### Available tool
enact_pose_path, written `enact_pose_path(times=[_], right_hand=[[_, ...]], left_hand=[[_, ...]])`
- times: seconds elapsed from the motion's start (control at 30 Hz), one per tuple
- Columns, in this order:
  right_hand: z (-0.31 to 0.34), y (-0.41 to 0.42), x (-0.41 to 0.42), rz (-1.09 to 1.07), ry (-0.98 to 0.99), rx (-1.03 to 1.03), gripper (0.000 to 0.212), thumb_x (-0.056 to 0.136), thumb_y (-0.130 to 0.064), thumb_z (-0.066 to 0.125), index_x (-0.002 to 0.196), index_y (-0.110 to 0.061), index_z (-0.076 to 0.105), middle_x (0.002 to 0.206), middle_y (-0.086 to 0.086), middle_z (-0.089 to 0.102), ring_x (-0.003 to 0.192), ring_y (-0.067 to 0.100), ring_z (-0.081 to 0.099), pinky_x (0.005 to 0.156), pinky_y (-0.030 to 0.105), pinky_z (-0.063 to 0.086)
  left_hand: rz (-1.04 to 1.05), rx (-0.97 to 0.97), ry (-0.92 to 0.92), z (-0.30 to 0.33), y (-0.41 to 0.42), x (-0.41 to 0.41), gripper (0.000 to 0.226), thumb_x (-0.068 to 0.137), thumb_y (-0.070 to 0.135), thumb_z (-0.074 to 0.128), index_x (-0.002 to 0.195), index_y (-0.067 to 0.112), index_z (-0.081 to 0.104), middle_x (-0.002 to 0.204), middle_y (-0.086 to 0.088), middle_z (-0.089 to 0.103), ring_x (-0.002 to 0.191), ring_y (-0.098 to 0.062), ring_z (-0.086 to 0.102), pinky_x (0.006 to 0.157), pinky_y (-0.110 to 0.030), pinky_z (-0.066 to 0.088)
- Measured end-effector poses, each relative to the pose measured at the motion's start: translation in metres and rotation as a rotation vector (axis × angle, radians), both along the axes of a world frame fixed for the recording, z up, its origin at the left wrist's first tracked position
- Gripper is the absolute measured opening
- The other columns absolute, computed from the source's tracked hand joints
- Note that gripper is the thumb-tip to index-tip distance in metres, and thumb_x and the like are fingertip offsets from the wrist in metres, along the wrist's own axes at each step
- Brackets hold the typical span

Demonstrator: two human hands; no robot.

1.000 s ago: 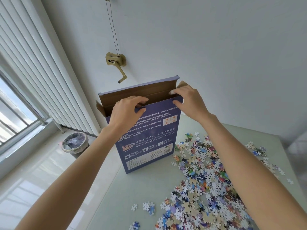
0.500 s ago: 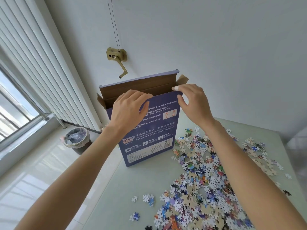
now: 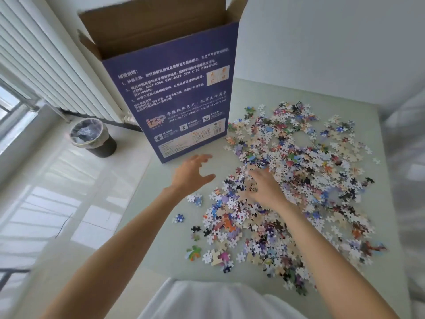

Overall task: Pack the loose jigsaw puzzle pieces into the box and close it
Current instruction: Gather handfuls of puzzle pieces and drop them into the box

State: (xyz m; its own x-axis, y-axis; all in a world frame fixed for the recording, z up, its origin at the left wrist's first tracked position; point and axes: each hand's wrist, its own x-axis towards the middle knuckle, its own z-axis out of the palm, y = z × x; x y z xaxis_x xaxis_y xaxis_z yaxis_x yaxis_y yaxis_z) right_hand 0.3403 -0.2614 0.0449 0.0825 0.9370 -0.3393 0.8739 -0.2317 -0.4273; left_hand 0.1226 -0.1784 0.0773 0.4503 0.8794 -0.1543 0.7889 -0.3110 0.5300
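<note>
Head view: right hand (image 3: 264, 187) lies flat on the puzzle pieces (image 3: 299, 171), left hand (image 3: 192, 173) spread empty; careless scooping risks toppling the upright box (image 3: 179, 97).

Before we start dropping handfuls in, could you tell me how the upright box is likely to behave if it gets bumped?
The box stands tall on a narrow base, so it probably tips easily. It looks like thin cardboard, likely light. Its open flaps likely flex.

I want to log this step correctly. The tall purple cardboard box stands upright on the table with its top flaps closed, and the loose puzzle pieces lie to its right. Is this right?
Not quite: the head view shows the tall purple cardboard box upright with its top flaps open, not closed. The loose puzzle pieces do lie to its right on the pale green table.
</note>
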Motion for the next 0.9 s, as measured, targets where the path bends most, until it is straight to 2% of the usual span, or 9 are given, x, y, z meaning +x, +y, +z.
enact_pose_path(times=[0.07, 0.13, 0.23, 0.37, 0.53, 0.6, 0.7, 0.8, 0.9], right_hand=[[-0.021, -0.008, 0.001, -0.013, -0.061, -0.145, 0.087, 0.075, -0.049, 0.069, 0.144, -0.023, 0.024, 0.153, 0.01, 0.015, 0.14, 0.032, 0.016, 0.108, 0.048, 0.028], [-0.037, -0.012, -0.001, -0.034, -0.121, -0.26, 0.104, 0.067, -0.06, 0.07, 0.146, -0.03, 0.01, 0.155, 0.013, -0.003, 0.141, 0.039, 0.006, 0.109, 0.057, 0.021], [-0.054, -0.016, -0.012, 0.006, -0.218, -0.263, 0.107, 0.064, -0.067, 0.067, 0.146, -0.031, 0.007, 0.154, 0.018, 0.006, 0.14, 0.041, 0.009, 0.109, 0.059, 0.019], [-0.06, -0.023, -0.033, 0.041, -0.223, -0.146, 0.091, 0.07, -0.062, 0.065, 0.143, -0.027, 0.022, 0.147, 0.015, 0.026, 0.132, 0.034, 0.029, 0.107, 0.045, 0.029], [-0.06, -0.035, -0.034, -0.04, -0.001, -0.078, 0.066, 0.077, -0.039, 0.07, 0.135, -0.026, 0.041, 0.135, 0.008, 0.037, 0.122, 0.023, 0.036, 0.093, 0.029, 0.042], [-0.056, -0.041, -0.03, -0.037, 0.088, -0.12, 0.068, 0.077, -0.033, 0.071, 0.136, -0.025, 0.04, 0.14, 0.006, 0.031, 0.128, 0.023, 0.032, 0.099, 0.032, 0.038], [-0.047, -0.044, -0.02, -0.033, 0.16, -0.16, 0.073, 0.076, -0.038, 0.072, 0.139, -0.023, 0.038, 0.145, 0.003, 0.024, 0.133, 0.021, 0.026, 0.106, 0.038, 0.031], [-0.04, -0.033, -0.013, -0.03, 0.084, -0.096, 0.076, 0.077, -0.041, 0.07, 0.14, -0.02, 0.034, 0.147, 0.004, 0.025, 0.132, 0.022, 0.029, 0.106, 0.038, 0.033], [-0.041, -0.014, -0.019, 0.068, -0.027, -0.12, 0.088, 0.073, -0.039, 0.074, 0.143, -0.02, 0.024, 0.154, 0.009, 0.012, 0.138, 0.032, 0.018, 0.108, 0.047, 0.029]], left_hand=[[0.037, -0.127, 0.212, -0.03, -0.013, -0.009, 0.078, 0.076, 0.05, 0.07, 0.141, 0.028, 0.033, 0.141, -0.005, 0.039, 0.123, -0.025, 0.042, 0.1, -0.039, 0.041], [0.111, -0.234, 0.359, -0.054, -0.025, -0.021, 0.096, 0.069, 0.059, 0.07, 0.145, 0.028, 0.021, 0.148, -0.01, 0.023, 0.132, -0.032, 0.028, 0.1, -0.044, 0.039], [0.19, -0.331, 0.427, -0.078, -0.041, -0.03, 0.108, 0.062, 0.065, 0.071, 0.147, 0.026, 0.016, 0.147, -0.013, 0.016, 0.132, -0.034, 0.021, 0.095, -0.044, 0.043], [0.167, -0.298, 0.334, -0.095, -0.057, -0.016, 0.106, 0.062, 0.061, 0.074, 0.146, 0.024, 0.02, 0.14, -0.012, 0.023, 0.125, -0.029, 0.024, 0.102, -0.042, 0.036], [0.04, -0.313, 0.194, -0.095, -0.063, 0.025, 0.105, 0.061, 0.051, 0.08, 0.145, 0.025, 0.021, 0.137, -0.01, 0.025, 0.123, -0.025, 0.025, 0.106, -0.04, 0.031], [0.006, -0.292, 0.163, -0.095, -0.065, 0.037, 0.104, 0.06, 0.046, 0.083, 0.144, 0.027, 0.023, 0.136, -0.008, 0.027, 0.121, -0.024, 0.026, 0.104, -0.037, 0.033], [-0.007, -0.263, 0.177, -0.099, -0.066, 0.043, 0.101, 0.06, 0.043, 0.083, 0.143, 0.03, 0.025, 0.136, -0.007, 0.029, 0.121, -0.024, 0.028, 0.102, -0.033, 0.034], [0.011, -0.262, 0.147, -0.098, -0.064, 0.04, 0.091, 0.064, 0.038, 0.082, 0.14, 0.032, 0.031, 0.135, -0.006, 0.033, 0.121, -0.023, 0.031, 0.102, -0.033, 0.035], [0.011, -0.274, 0.116, -0.095, -0.062, 0.034, 0.082, 0.069, 0.033, 0.079, 0.139, 0.031, 0.035, 0.134, -0.005, 0.036, 0.12, -0.022, 0.037, 0.102, -0.033, 0.035]])
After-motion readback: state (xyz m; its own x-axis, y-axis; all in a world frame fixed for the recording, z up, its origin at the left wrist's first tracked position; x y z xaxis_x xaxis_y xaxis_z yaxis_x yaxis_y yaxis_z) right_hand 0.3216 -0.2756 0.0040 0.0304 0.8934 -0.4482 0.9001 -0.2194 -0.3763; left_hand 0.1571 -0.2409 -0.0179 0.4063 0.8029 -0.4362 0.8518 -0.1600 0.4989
